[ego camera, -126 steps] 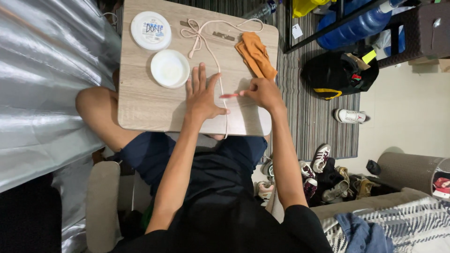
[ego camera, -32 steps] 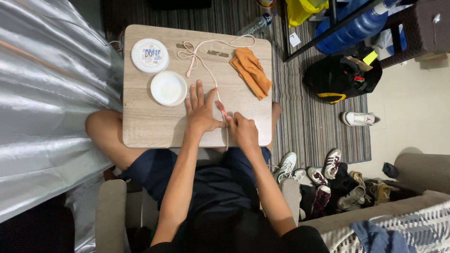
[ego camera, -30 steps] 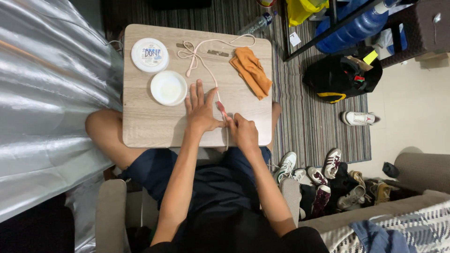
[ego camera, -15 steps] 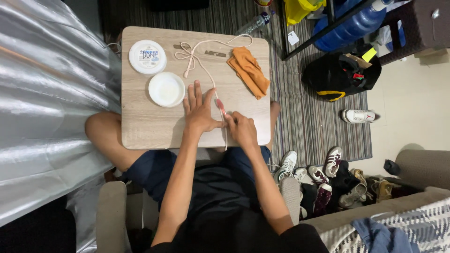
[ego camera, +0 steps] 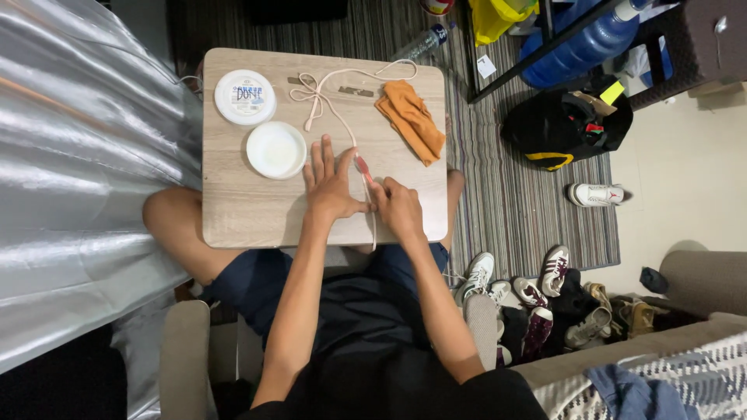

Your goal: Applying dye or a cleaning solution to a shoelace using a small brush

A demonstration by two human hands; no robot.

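Observation:
My left hand (ego camera: 330, 185) lies flat on the small wooden table (ego camera: 233, 210) with its fingers spread. It rests beside a pale cord (ego camera: 342, 117) that runs from a bow near the far edge down past the front edge. My right hand (ego camera: 398, 207) sits just right of the left one, touching its thumb side. It is closed around a thin pink-tipped tool (ego camera: 362, 166) whose tip points away from me and lies on the cord.
A round white lid (ego camera: 245, 96) and an open white tub (ego camera: 275, 149) stand at the table's far left, with a crumpled orange cloth (ego camera: 412, 118) at the far right. A black bag (ego camera: 564, 124) and several shoes (ego camera: 545, 295) lie on the floor to the right, and silver sheeting (ego camera: 78, 171) hangs to the left.
About four seconds ago my right hand was further right, pointing leftward; it has since come in against my left hand. Over the last second both hands stay almost still.

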